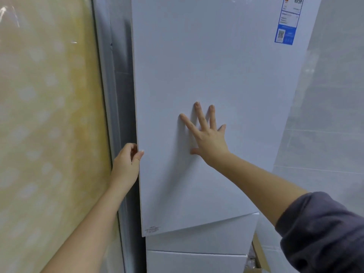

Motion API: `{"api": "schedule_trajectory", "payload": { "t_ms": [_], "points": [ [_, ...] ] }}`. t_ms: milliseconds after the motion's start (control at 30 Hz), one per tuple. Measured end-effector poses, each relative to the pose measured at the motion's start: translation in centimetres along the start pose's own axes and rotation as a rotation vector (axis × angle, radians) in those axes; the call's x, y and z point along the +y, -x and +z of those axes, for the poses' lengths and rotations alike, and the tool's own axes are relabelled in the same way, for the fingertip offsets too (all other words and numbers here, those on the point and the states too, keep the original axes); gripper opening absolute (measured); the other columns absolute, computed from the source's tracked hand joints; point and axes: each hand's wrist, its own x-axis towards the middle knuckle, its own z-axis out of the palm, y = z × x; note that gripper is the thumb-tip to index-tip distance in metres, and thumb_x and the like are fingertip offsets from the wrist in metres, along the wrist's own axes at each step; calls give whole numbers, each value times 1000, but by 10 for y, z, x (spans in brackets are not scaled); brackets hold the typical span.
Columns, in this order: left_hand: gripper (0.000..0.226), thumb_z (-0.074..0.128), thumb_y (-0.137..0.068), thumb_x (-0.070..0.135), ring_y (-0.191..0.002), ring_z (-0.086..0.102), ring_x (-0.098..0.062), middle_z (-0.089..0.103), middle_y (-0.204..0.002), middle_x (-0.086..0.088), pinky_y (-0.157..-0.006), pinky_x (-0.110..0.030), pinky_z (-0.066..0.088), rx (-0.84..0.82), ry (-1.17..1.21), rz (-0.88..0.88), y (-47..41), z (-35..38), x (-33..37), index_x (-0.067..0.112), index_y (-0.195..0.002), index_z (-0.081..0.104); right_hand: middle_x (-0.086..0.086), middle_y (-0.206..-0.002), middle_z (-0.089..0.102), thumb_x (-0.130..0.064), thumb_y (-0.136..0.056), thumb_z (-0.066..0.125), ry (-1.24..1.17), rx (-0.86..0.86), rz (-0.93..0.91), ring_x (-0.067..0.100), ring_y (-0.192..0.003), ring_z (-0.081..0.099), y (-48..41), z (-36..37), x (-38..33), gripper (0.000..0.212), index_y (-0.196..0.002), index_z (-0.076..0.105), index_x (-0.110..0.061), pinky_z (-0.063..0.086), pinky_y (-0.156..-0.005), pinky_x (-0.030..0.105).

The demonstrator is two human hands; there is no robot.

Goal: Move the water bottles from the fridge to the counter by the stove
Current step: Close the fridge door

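A tall white fridge fills the middle of the view, and its upper door (206, 66) stands slightly ajar, swung out from the lower drawers (197, 239). My left hand (127, 164) curls its fingers round the door's left edge, thumb on the front face. My right hand (206, 133) lies flat on the door's front with the fingers spread. No water bottles are in view; the fridge's inside is hidden behind the door.
A yellowish patterned glass panel (49, 125) with a grey frame (116, 115) stands close on the left. White tiled wall (325, 134) is on the right. Blue and white stickers (287, 22) sit at the door's top right. A cardboard piece (258, 253) lies low right.
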Motion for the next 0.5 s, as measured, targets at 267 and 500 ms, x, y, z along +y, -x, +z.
{"api": "schedule_trajectory", "payload": {
  "t_ms": [267, 500],
  "points": [
    [22, 50, -101, 25, -93, 55, -15, 60, -104, 2, -70, -21, 37, -73, 23, -12, -55, 21, -32, 12, -118, 54, 4, -154, -40, -46, -82, 74, 82, -25, 103, 46, -143, -26, -37, 21, -14, 122, -143, -32, -44, 31, -102, 72],
    [26, 48, -101, 29, -99, 58, -20, 63, -110, -2, -79, -31, 44, -109, 68, -42, -81, 35, -52, 13, -120, 53, 4, -152, -43, -50, -80, 74, 124, -22, 149, 46, -142, -27, -53, 33, -16, 125, -142, -35, -44, 33, -101, 72]
  ]
}}
